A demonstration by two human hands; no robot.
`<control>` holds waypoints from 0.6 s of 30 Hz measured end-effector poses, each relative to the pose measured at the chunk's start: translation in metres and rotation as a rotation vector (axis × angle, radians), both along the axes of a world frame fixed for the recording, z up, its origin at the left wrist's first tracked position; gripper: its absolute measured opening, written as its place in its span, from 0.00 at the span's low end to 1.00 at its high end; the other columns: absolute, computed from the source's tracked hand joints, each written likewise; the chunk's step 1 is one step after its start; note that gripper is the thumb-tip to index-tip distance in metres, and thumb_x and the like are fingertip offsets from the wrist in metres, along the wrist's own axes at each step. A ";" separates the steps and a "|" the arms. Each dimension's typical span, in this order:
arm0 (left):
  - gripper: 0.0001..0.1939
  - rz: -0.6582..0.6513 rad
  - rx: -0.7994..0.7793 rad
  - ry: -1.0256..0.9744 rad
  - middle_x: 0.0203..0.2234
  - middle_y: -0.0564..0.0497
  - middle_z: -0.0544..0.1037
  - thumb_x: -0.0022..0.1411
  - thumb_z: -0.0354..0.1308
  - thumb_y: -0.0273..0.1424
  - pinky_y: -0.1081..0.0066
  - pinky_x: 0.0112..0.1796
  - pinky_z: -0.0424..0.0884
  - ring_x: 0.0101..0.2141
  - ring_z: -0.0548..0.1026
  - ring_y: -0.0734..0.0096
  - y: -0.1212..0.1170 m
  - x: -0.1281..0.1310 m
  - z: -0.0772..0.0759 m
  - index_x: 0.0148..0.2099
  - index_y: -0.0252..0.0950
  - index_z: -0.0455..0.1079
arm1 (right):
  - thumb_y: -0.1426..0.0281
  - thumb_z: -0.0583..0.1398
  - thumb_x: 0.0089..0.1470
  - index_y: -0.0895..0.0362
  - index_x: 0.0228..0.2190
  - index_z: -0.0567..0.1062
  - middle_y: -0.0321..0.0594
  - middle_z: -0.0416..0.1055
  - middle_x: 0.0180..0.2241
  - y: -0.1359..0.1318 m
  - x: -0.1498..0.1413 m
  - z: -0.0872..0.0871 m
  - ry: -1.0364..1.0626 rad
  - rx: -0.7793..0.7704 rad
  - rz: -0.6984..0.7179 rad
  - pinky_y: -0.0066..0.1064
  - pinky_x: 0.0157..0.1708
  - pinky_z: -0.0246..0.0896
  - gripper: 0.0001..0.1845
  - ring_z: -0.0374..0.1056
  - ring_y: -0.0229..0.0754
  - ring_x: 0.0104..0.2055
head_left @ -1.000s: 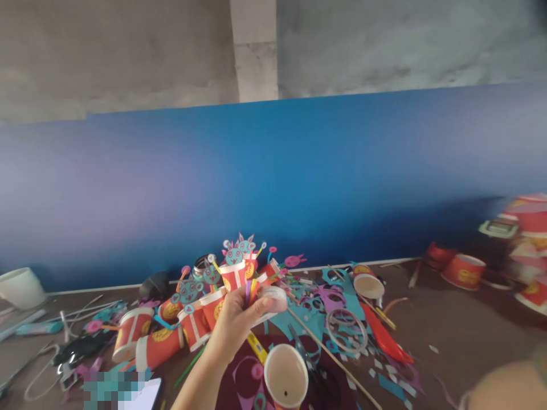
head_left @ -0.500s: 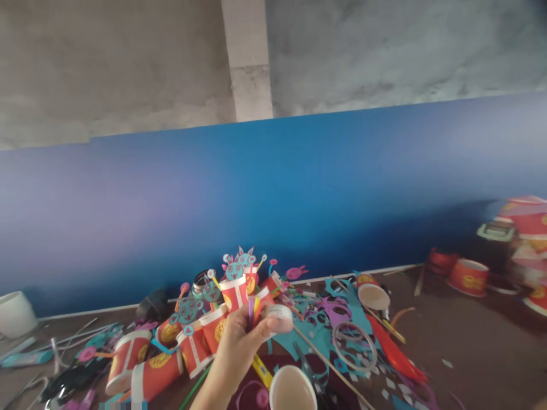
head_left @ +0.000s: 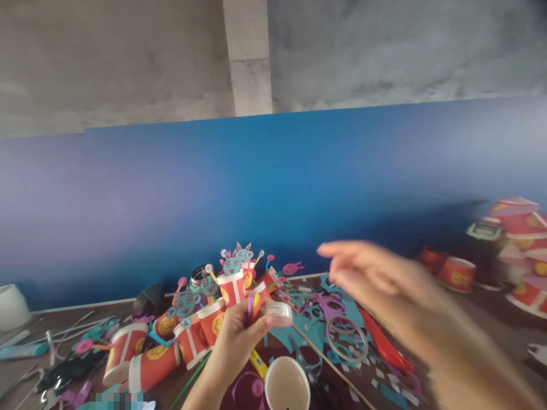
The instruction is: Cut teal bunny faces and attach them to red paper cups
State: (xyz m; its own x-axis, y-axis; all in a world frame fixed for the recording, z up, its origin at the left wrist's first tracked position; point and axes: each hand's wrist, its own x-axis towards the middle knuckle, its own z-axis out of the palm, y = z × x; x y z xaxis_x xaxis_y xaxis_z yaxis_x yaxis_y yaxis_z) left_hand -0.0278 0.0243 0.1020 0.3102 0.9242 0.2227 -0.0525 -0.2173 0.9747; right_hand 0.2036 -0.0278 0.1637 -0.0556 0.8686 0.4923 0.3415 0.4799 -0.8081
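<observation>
My left hand is closed around a roll of clear tape, held between thumb and fingers. Short purple and yellow straw pieces poke up beside the thumb; whether the hand grips them too I cannot tell. My right hand is raised over the right side of the table, somewhat blurred, its index finger stretched out and the others bent, with nothing visible in it. Behind the left hand stand red paper cups with blue animal-face cutouts. An open paper cup stands just below the tape.
Scissors, a thin wooden stick, blue paper scraps and a large tape ring lie right of the left hand. A red pouch-like thing lies beyond. Stacked red cups stand far right. A blue wall panel rises behind.
My right hand has come into view from the right, over the table. The left hand keeps the tape roll in nearly the same place. The view has shifted slightly.
</observation>
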 end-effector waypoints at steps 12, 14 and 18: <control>0.14 -0.139 0.014 -0.013 0.23 0.51 0.76 0.52 0.63 0.39 0.75 0.30 0.65 0.26 0.70 0.72 0.003 -0.003 -0.002 0.35 0.32 0.76 | 0.57 0.56 0.53 0.58 0.29 0.72 0.32 0.68 0.15 0.043 -0.053 -0.059 0.236 -0.585 0.507 0.23 0.15 0.41 0.16 0.56 0.29 0.15; 0.15 -0.173 0.017 -0.019 0.24 0.49 0.76 0.53 0.63 0.39 0.74 0.32 0.66 0.28 0.71 0.70 0.003 -0.003 -0.001 0.35 0.31 0.76 | 0.61 0.56 0.52 0.58 0.26 0.71 0.33 0.69 0.15 0.044 -0.053 -0.058 0.254 -0.612 0.512 0.22 0.15 0.40 0.13 0.57 0.29 0.14; 0.14 -0.174 0.000 -0.042 0.24 0.49 0.76 0.52 0.63 0.39 0.73 0.32 0.66 0.27 0.71 0.69 0.003 -0.003 -0.004 0.34 0.31 0.75 | 0.68 0.54 0.45 0.58 0.23 0.71 0.33 0.69 0.14 0.044 -0.056 -0.060 0.263 -0.652 0.469 0.22 0.15 0.41 0.08 0.57 0.30 0.14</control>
